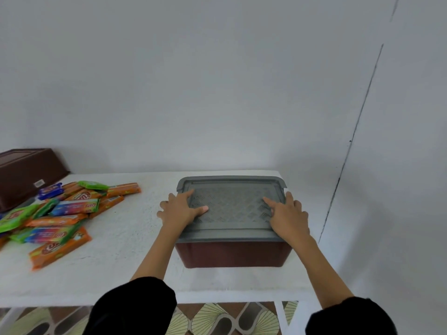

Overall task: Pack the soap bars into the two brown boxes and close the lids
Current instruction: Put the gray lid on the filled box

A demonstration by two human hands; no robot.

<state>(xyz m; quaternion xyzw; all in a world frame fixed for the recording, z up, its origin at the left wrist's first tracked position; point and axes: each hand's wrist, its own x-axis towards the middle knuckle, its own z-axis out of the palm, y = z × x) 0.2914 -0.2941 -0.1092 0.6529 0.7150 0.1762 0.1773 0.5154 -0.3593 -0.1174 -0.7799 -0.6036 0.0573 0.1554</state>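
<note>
Hands take up the middle of my head view, both laid on the grey lid (232, 213) of a brown box (232, 255) at 6 o'clock. My left hand (180, 210) lies flat at the lid's 9 o'clock edge. Its fingers are spread and straight, its thumb points in across the patterned panel, and it grips nothing. My right hand (286, 215) mirrors it at the 3 o'clock edge, fingers straight, forefinger on the panel, outer fingers reaching past the rim. The lid sits level on the box and covers it fully. The box stands on the white table (125, 250), near its right end. At 8 o'clock a loose heap of soap bars (60, 213) in orange, green and blue wrappers lies on the table, well apart from this box. At 9 o'clock the second brown box (26, 172) sits against the wall, just behind the heap and cut off by the frame. I cannot tell how it stands.
</note>
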